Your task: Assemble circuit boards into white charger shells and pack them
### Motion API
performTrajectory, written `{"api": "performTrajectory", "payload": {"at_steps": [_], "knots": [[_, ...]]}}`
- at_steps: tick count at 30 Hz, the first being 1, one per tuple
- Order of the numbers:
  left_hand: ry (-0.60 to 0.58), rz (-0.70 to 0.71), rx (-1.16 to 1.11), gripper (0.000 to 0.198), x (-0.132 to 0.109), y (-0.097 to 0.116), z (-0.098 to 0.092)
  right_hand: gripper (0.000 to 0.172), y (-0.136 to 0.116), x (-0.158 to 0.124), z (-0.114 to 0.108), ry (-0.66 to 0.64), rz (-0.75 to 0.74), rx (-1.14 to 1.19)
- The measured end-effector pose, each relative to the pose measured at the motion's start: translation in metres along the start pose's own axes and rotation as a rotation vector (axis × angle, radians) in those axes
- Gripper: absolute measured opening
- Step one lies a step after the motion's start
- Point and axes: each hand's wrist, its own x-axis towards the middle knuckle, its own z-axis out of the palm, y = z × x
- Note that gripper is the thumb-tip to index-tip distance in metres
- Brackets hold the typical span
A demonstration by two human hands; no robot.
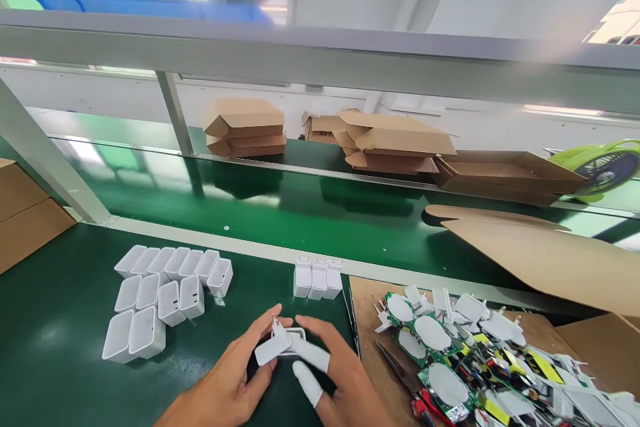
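My left hand is closed on a white plug cover with prongs, its fingertips at the cover's edge. White finger cots sheathe the thumb and index finger of my right hand, which is closed around a white charger housing. The cover sits tilted over the housing's open side, and my fingers partly hide both. Beyond my hands, three white plug pieces stand side by side on the green table. Several open white housings are lined up in rows to the left; a few show port slots.
At right, a cardboard sheet bears a heap of green circuit boards and white plug parts, with red-handled pliers beside it. Behind runs a green conveyor belt. Cardboard boxes and a green fan stand farther back.
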Motion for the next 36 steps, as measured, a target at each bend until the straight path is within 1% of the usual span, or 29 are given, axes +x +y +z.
{"api": "performTrajectory", "payload": {"at_steps": [2, 3, 6, 9, 11, 13, 14, 17, 20, 23, 25, 26, 28, 30, 31, 33, 36], "knots": [[0.078, 0.031, 0.005, 0.065, 0.001, -0.001, 0.001, 0.057, 0.009, -0.003, 0.009, -0.049, -0.072, -0.054], [0.108, 0.044, 0.014, 0.066, 0.002, -0.001, 0.001, 0.058, 0.014, -0.005, 0.013, -0.052, -0.099, -0.079], [0.175, 0.073, 0.067, 0.073, 0.004, 0.0, 0.001, 0.057, 0.022, -0.006, 0.019, 0.022, -0.134, -0.149], [0.24, 0.083, 0.119, 0.083, 0.003, 0.001, 0.001, 0.054, 0.017, 0.0, 0.018, 0.095, -0.172, -0.152], [0.273, 0.093, 0.143, 0.087, 0.001, 0.002, 0.001, 0.051, 0.009, 0.005, 0.016, 0.126, -0.153, -0.117], [0.295, 0.119, 0.168, 0.088, 0.0, 0.004, 0.001, 0.048, 0.002, 0.011, 0.016, 0.114, -0.116, -0.089], [0.303, 0.13, 0.184, 0.086, 0.0, 0.005, 0.0, 0.047, 0.0, 0.012, 0.016, 0.087, -0.1, -0.085], [0.315, 0.127, 0.239, 0.077, 0.003, 0.007, 0.0, 0.044, 0.002, 0.013, 0.019, 0.028, -0.103, -0.087], [0.327, 0.146, 0.259, 0.069, 0.005, 0.009, 0.0, 0.047, 0.005, 0.009, 0.021, 0.063, -0.123, -0.066], [0.336, 0.21, 0.227, 0.077, 0.005, 0.01, -0.001, 0.045, 0.004, 0.008, 0.02, 0.079, -0.104, -0.057], [0.323, 0.217, 0.211, 0.079, 0.004, 0.01, -0.001, 0.043, 0.001, 0.009, 0.018, 0.041, -0.091, -0.063], [0.312, 0.209, 0.203, 0.074, 0.004, 0.01, -0.001, 0.043, 0.001, 0.009, 0.018, 0.017, -0.08, -0.068], [0.29, 0.166, 0.166, 0.057, 0.004, 0.01, -0.001, 0.043, 0.001, 0.009, 0.018, 0.003, -0.069, -0.078], [0.275, 0.124, 0.108, 0.039, 0.005, 0.009, -0.001, 0.045, 0.003, 0.008, 0.019, 0.03, -0.069, -0.104], [0.273, 0.114, 0.081, 0.034, 0.006, 0.008, 0.0, 0.045, 0.005, 0.007, 0.02, 0.041, -0.073, -0.116], [0.268, 0.105, 0.045, 0.03, 0.007, 0.007, 0.001, 0.046, 0.007, 0.006, 0.021, 0.029, -0.075, -0.123], [0.258, 0.094, 0.009, 0.029, 0.008, 0.005, 0.002, 0.044, 0.007, 0.009, 0.019, 0.017, -0.031, -0.055]]}}
